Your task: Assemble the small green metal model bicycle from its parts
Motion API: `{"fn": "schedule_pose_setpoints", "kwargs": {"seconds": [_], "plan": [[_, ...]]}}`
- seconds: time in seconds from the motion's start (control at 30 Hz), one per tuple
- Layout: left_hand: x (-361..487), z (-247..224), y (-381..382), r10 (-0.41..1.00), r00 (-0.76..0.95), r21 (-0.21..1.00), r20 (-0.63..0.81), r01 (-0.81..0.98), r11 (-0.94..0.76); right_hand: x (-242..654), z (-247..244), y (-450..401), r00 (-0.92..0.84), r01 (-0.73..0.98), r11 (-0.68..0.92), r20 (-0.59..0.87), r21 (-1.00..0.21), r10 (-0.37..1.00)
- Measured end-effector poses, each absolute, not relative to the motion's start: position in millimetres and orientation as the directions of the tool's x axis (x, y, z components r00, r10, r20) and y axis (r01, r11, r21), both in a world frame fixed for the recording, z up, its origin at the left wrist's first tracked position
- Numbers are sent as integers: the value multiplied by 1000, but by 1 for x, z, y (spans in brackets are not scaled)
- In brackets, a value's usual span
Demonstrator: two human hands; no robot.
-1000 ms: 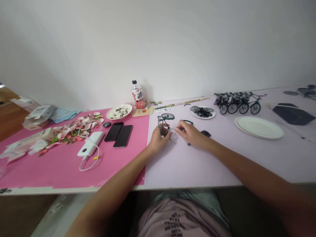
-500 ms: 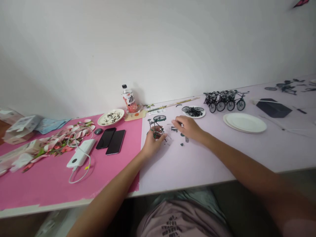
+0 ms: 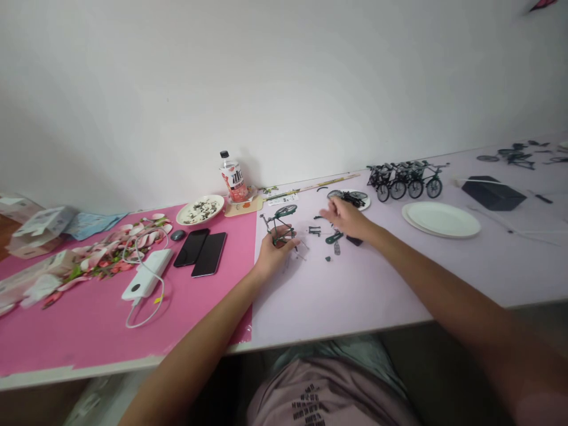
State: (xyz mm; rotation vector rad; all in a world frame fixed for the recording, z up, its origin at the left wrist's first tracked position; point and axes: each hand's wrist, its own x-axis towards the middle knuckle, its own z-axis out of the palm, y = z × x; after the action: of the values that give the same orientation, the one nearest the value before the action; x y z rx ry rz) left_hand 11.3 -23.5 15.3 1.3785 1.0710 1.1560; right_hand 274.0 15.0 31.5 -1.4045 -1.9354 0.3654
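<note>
The left hand [image 3: 276, 254] covers part of the bike [image 3: 278, 221]. The right hand [image 3: 345, 214] hides part of the plate [image 3: 366, 204] — whether it holds anything cannot be told — and of a dark piece [image 3: 354, 241]. The shirt's print [image 3: 308, 406] is too small to read. Edges cut off a box [image 3: 14, 207], left, and a red shape [image 3: 543, 5], upper right, too little shown to name.

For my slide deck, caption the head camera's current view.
Left hand holds a small green bicycle frame; right hand is near a plate of dark parts.
</note>
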Motion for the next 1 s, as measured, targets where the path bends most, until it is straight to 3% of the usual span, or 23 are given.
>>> {"fn": "schedule_pose_setpoints", "kwargs": {"seconds": [0.13,0.23,0.37,0.57,0.73,1.0], "plan": [[12,14,-24,979,166,992,116,26,-122,239,26,-9,-366,644,467,292,-606,884],[11,14,-23,973,187,990,138,11,-142,222,25,-20,-433,615,564,361,-552,826],[11,11,-23,966,207,988,153,2,-157,218,24,-23,-448,584,607,411,-538,794],[11,8,-23,961,226,987,159,-11,-160,219,25,-24,-433,541,566,371,-621,821],[11,6,-22,960,237,989,151,-25,-149,212,22,-27,-413,592,570,392,-570,822],[11,7,-22,960,222,986,168,-12,-169,215,20,-26,-428,555,594,412,-583,804]]}}
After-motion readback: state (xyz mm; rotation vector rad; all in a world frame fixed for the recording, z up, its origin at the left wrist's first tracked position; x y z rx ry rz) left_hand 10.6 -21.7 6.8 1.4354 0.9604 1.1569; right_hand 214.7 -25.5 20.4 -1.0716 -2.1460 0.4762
